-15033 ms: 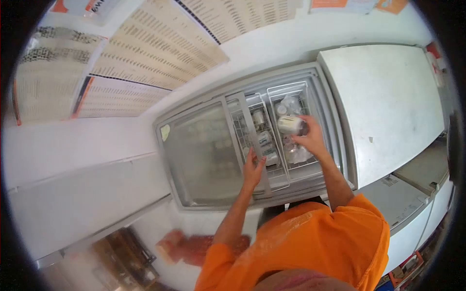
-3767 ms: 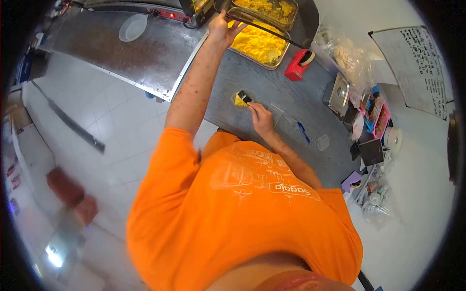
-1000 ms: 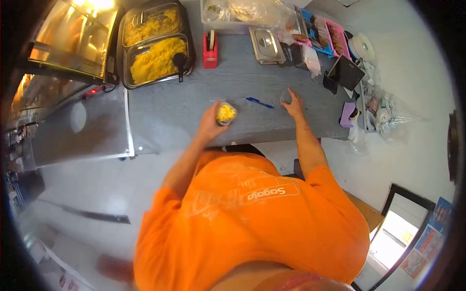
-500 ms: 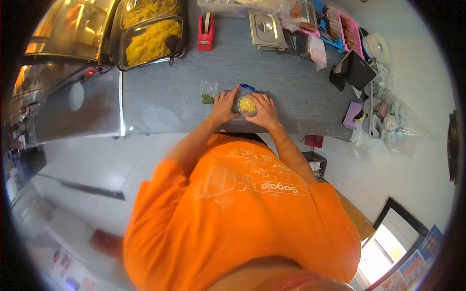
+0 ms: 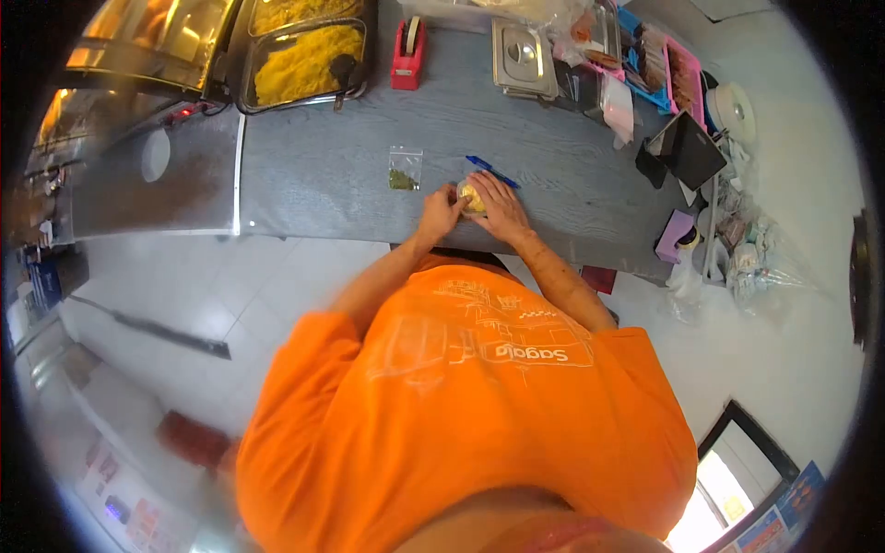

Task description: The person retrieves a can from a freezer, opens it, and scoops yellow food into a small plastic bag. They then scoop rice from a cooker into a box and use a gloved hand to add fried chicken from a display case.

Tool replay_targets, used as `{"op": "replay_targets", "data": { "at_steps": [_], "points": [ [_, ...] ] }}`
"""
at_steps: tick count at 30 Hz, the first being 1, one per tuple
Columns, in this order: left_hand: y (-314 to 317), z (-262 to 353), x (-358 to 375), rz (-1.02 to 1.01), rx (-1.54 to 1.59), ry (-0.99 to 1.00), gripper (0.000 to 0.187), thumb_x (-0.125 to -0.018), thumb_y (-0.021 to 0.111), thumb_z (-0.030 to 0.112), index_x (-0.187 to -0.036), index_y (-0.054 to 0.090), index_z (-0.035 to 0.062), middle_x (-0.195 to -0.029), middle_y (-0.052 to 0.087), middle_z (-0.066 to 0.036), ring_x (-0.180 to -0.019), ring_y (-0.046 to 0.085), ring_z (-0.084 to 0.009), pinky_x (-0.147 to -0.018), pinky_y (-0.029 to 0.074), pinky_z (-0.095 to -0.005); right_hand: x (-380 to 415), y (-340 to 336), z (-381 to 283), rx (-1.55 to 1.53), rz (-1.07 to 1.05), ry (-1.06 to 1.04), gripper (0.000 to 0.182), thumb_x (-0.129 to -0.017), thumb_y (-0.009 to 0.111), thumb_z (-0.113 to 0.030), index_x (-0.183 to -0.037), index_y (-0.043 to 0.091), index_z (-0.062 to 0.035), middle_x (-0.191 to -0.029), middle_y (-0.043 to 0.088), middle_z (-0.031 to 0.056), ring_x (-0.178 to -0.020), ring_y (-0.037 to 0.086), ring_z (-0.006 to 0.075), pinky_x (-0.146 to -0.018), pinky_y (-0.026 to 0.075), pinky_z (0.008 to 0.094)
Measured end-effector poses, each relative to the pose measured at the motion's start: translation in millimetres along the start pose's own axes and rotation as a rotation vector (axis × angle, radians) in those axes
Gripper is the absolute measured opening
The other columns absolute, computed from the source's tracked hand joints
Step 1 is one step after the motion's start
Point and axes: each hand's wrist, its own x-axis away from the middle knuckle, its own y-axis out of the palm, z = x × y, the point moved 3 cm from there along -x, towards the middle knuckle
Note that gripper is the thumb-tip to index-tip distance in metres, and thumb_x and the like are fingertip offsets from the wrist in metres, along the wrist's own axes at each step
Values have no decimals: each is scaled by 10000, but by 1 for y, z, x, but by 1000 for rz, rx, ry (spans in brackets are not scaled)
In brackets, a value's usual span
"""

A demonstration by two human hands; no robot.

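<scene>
A small clear pack with yellow contents [image 5: 474, 201] lies on the grey table between my two hands, partly covered by them. My left hand [image 5: 440, 214] has its fingers curled and closed at the pack's left edge. Over its right side my right hand [image 5: 501, 210] is laid, fingers bent around and pressed on it. Just beyond the right fingers rests a blue pen [image 5: 491, 171]. To the left of my left hand, a clear zip bag [image 5: 406, 158] with green bits at its bottom lies flat.
Yellow food fills trays [image 5: 309, 69] at the back left. A red tape dispenser [image 5: 407, 60] and a lidded steel pan [image 5: 523, 55] stand at the back. On the right are a black stand [image 5: 687, 152], a purple box [image 5: 675, 235] and plastic bags [image 5: 756, 253].
My hands have drawn closer together over the pack, covering more of it. My left hand has moved off from beside the zip bag, and the pen now shows fully.
</scene>
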Motion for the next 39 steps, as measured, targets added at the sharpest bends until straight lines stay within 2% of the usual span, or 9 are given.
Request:
{"op": "replay_targets", "data": {
  "at_steps": [5, 7, 13, 20, 22, 25, 29, 34, 39],
  "points": [
    [5, -5, -2, 150, -83, 49, 341, -838, 633, 325, -902, 614, -9, -724, 643, -160, -667, 614, -246, -660, 489, -342, 4, -16, -16, -127, 60, 38, 704, -799, 681, -250, -1377, 328, -56, -1411, 329, 168, -1319, 297, 322, -1048, 303, 427],
    [1, -3, -2, 56, -46, 20, 334, -851, 629, 313, -950, 607, -5, -770, 655, -143, -669, 618, -225, -650, 491, -349, 11, 21, 16, -431, 360, 535, 631, -822, 673, -230, -1348, 368, -62, -1339, 403, 204, -1244, 395, 315, -984, 372, 407],
    [-26, 5, 13, 48, 356, 48, 375, -863, 644, 264, -1105, 551, -7, -1002, 642, -131, -868, 614, -197, -785, 496, -326, 4, 47, 10, -1123, 254, 598, 480, -828, 684, -185, -1231, 469, -37, -1096, 592, 126, -939, 579, 189, -808, 472, 310],
    [-64, 4, -8, 26, 313, -14, 472, -848, 657, 280, -1173, 510, -29, -1077, 596, -174, -1004, 578, -241, -845, 474, -351, -35, 57, 6, -1132, 239, 482, 475, -820, 691, -162, -1220, 470, -34, -1063, 615, 128, -944, 592, 174, -754, 483, 285],
    [-97, 5, -12, 588, -133, 102, 491, -801, 687, 293, -1181, 503, 43, -1040, 594, -182, -945, 568, -328, -819, 463, -404, -41, 64, 19, -935, 383, 568, 462, -810, 702, -162, -1197, 490, -27, -1055, 625, 138, -923, 608, 183, -761, 483, 281],
    [-117, -9, -10, 548, -638, 191, 380, -801, 674, 276, -1084, 556, 52, -1048, 591, -190, -937, 551, -369, -820, 442, -449, -59, 31, -5, -1006, 332, 669, 463, -793, 721, -176, -1173, 508, -21, -1039, 638, 146, -897, 618, 191, -766, 484, 286],
    [-126, -12, -20, 465, -613, 315, 224, -807, 652, 195, -952, 582, 38, -984, 611, -174, -893, 576, -341, -778, 456, -443, -80, 45, 10, -961, 332, 710, 474, -765, 745, -189, -1152, 539, -7, -1009, 654, 159, -896, 626, 206, -768, 487, 305],
    [-133, 13, -17, 323, 288, 89, 115, -807, 598, 98, -885, 573, 18, -812, 604, -140, -742, 596, -341, -675, 473, -444, -91, 26, -24, -217, 169, 626, 362, -783, 697, -266, -1062, 647, -42, -959, 681, 118, -882, 639, 207, -764, 485, 321],
    [-101, 23, -17, 360, -333, 423, 144, -820, 626, 208, -893, 627, 85, -962, 605, -102, -868, 574, -314, -734, 451, -428, -94, 68, 17, -626, 214, 658, 316, -820, 601, -200, -1111, 638, -80, -938, 674, 97, -848, 612, 189, -772, 463, 285]
  ]
}}
